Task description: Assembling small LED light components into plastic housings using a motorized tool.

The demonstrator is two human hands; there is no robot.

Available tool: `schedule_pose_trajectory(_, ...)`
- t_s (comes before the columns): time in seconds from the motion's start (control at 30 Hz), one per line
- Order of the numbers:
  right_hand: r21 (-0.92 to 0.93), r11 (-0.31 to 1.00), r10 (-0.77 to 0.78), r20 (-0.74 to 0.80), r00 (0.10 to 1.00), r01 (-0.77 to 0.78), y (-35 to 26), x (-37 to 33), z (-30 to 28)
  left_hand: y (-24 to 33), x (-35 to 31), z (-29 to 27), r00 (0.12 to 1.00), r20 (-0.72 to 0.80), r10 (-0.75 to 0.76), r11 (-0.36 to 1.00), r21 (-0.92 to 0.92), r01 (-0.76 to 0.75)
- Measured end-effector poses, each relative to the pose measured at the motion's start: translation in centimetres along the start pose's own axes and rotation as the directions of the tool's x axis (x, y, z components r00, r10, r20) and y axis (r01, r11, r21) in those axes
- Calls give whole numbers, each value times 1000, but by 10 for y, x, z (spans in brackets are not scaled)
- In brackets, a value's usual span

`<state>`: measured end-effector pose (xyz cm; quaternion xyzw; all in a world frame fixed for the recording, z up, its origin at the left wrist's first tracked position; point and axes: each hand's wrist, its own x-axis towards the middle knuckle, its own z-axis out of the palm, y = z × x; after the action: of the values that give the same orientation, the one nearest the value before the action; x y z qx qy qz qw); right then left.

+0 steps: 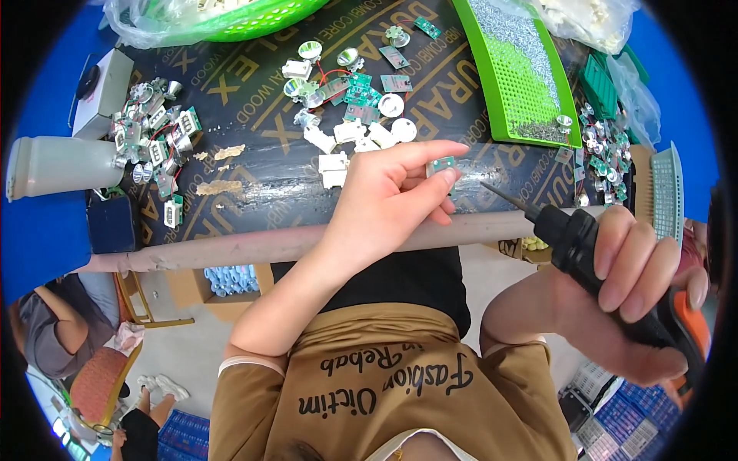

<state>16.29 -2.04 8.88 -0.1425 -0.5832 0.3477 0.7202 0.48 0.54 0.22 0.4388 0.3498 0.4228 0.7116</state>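
Observation:
Over the front of the dark table, my left hand (388, 192) pinches a small green circuit board (441, 164) between thumb and fingers, partly hidden by them. My right hand (634, 269) is wrapped round a black and orange electric screwdriver (569, 234). Its thin bit points up and left toward the board, with a gap between them. Just beyond my left hand lie white plastic housings (334, 169) and round silver reflector cups (390, 105). Several green circuit boards (361, 94) with red wires are heaped among them.
A green perforated tray (492, 107) of small screws stands at the far right. Piles of finished-looking assemblies lie left (157, 134) and right (607, 157). A translucent jar (61, 167) lies on its side at the left. A green basket (265, 21) sits at the back. Another person sits lower left.

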Motion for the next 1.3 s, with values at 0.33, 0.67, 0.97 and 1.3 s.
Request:
schedule_pose_trajectory(0.33,-81,997,25,147,989,-13,19,-4,14,-1,-1,-1,999,24,-31,999,9,31)
schedule_pose_trajectory(0.67,-135,988,108,266,958,-74,18,6,18,-1,-3,-1,1000,21,-13,1000,27,12)
schedule_pose_trajectory(0.97,-157,984,123,290,949,-80,17,6,19,-3,-4,1,999,-4,38,994,103,-38)
schedule_pose_trajectory(1.3,-137,986,141,417,898,-91,17,9,14,-8,-5,5,977,-120,175,967,207,-147)
